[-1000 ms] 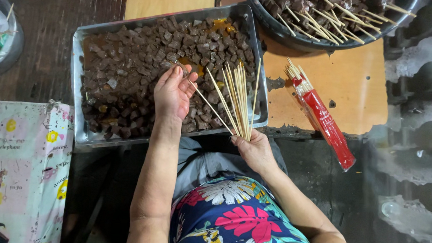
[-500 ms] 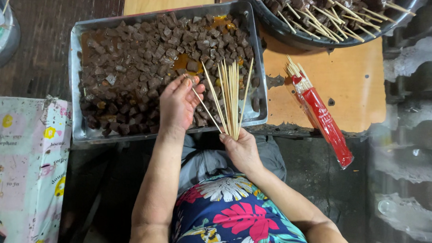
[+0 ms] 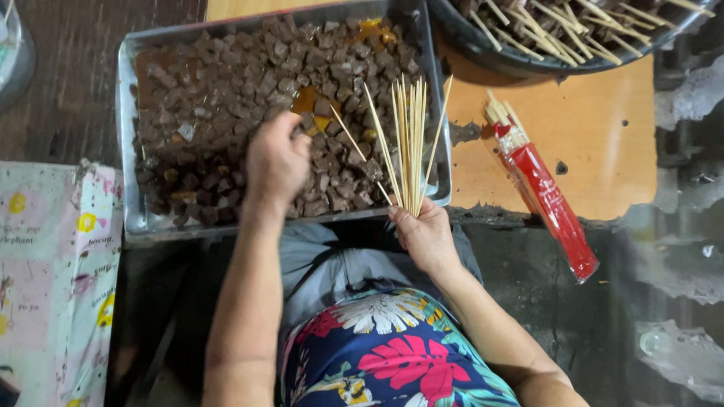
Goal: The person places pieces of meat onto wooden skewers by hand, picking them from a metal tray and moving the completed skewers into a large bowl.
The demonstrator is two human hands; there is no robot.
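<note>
Brown cubed meat pieces (image 3: 221, 102), wet with sauce, fill the shallow rectangular grey metal tray (image 3: 127, 139) at the middle of the view; left of the tray lie dark wooden boards (image 3: 85, 81) and, nearer the person, a pale printed sheet (image 3: 39, 272); the left hand (image 3: 275, 162) rests knuckles-up in the meat near the tray's near rim, fingers curled down among the cubes, though whether they pinch a piece cannot be told; the meat spreads away from this hand to the left and to the far side, so it is the nearer hand to it; just right, the right hand (image 3: 427, 236) sits at the tray's near right corner, clenched on a fanned bundle of thin bamboo skewers (image 3: 408, 141) whose long axis points away from the body over the meat; right again, the orange wooden surface (image 3: 613, 148) carries a red plastic sleeve of skewers (image 3: 548, 200) lying slantwise with bare room around it; a dark round bowl of finished skewers (image 3: 561, 26) sits at the far edge.
</note>
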